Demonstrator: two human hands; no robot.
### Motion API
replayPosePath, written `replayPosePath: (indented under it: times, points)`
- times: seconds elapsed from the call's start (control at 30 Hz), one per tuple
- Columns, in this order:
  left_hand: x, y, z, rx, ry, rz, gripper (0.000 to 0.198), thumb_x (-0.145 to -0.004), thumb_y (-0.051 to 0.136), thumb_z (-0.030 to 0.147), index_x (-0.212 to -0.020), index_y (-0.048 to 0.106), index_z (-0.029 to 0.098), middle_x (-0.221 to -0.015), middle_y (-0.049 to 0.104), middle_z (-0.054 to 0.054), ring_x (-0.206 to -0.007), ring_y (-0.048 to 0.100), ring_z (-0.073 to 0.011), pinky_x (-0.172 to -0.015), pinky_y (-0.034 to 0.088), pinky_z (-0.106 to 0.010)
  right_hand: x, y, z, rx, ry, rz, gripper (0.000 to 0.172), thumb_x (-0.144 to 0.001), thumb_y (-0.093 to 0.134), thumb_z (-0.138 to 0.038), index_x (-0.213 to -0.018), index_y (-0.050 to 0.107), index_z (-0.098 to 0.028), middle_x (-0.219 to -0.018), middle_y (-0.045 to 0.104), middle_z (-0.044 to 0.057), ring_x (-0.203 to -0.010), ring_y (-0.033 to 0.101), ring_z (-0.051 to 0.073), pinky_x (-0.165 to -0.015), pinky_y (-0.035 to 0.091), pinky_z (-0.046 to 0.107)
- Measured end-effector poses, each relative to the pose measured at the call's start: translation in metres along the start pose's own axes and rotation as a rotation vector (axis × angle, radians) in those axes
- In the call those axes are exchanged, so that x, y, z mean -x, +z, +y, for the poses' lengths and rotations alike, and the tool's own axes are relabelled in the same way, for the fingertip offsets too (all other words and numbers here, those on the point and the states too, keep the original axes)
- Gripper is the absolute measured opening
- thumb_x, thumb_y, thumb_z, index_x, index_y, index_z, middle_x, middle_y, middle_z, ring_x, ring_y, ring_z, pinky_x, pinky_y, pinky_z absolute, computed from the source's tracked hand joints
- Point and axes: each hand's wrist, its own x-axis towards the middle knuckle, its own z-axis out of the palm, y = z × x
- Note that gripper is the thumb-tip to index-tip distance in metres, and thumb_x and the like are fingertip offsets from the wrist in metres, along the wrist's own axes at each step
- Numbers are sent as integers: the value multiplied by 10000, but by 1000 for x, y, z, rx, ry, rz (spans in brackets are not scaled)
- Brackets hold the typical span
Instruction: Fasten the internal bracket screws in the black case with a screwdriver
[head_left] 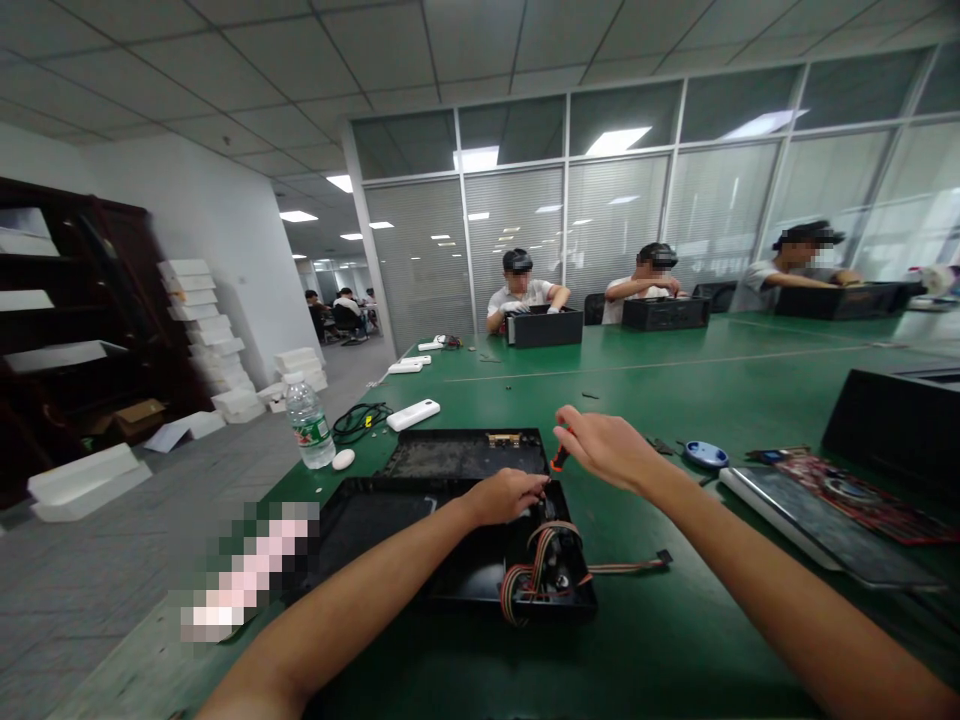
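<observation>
My right hand (596, 440) is closed around the handle of a screwdriver (559, 458), orange and black, its tip pointing down at the far right corner of a black casing (465, 585). Just left of that tip, my left hand (510, 495) has its fingers pinched together at the casing's edge; what they hold, if anything, is too small to name. Several coloured wires (517, 580) loop over the right end of the casing, and one bundle ends in a black connector (663, 560) on the table. A flat black panel (469, 455) lies directly behind the casing.
On the left stand a water bottle (309, 425) and a white round object (343, 459), near a black cable (360, 422). To the right lie a blue round dish (706, 455), a flat screen-like panel (832, 525) and red circuit boards (847, 490). Several people work across the green table (675, 370).
</observation>
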Motion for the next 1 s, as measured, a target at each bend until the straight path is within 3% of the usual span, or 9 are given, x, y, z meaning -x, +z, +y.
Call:
replayPosePath:
  times: [0.07, 0.2, 0.37, 0.53, 0.7, 0.87, 1.0]
  points:
    - [1, 0, 0, -16, 28, -2, 377, -833, 506, 151, -1210, 486, 139, -981, 641, -79, -922, 581, -162, -846, 416, -247, 2, -6, -3, -57, -24, -98, 226, -902, 363, -348, -923, 549, -220, -688, 628, 35, -596, 562, 179, -543, 310, 254]
    - [1, -3, 4, -90, 53, -20, 332, -844, 481, 151, -1175, 502, 145, -958, 626, -83, -891, 576, -165, -812, 421, -243, 8, -18, -6, 34, 53, -206, 384, -887, 352, -484, -754, 574, -201, -642, 616, 66, -598, 571, 205, -539, 308, 271]
    - [2, -6, 10, -157, 54, -44, 309, -849, 468, 152, -1157, 496, 150, -919, 610, -67, -858, 570, -156, -777, 426, -235, 9, -30, -16, -22, 3, -334, 412, -872, 372, -490, -1086, 540, -181, -776, 655, 72, -693, 598, 212, -591, 357, 267]
    - [4, -5, 10, -156, 45, -17, 312, -839, 481, 156, -1149, 510, 152, -926, 617, -65, -865, 570, -154, -786, 426, -240, 4, -31, -19, 65, 49, -368, 561, -873, 279, -567, -769, 667, -175, -731, 659, 108, -708, 607, 236, -609, 369, 289]
    - [3, -9, 10, -166, 60, -34, 289, -811, 510, 142, -1096, 555, 157, -932, 633, -59, -861, 570, -148, -799, 419, -236, 16, -40, 5, -165, -41, -468, 395, -852, 400, -498, -867, 668, -208, -798, 669, 59, -713, 601, 195, -629, 388, 274]
    - [2, -14, 12, -232, 108, -85, 157, -808, 521, 140, -931, 618, 152, -873, 638, -56, -845, 572, -151, -803, 413, -236, 41, -47, 44, -579, 168, -576, 355, -834, 453, -482, -932, 568, -161, -699, 580, 26, -568, 543, 132, -525, 414, 248]
    - [-5, -20, 15, -227, 97, -72, 167, -798, 517, 118, -894, 650, 147, -879, 649, -50, -819, 585, -142, -782, 415, -218, 57, -27, 58, -1044, 215, -674, 312, -778, 590, -416, -931, 476, -169, -685, 525, -15, -590, 531, 121, -536, 431, 251]
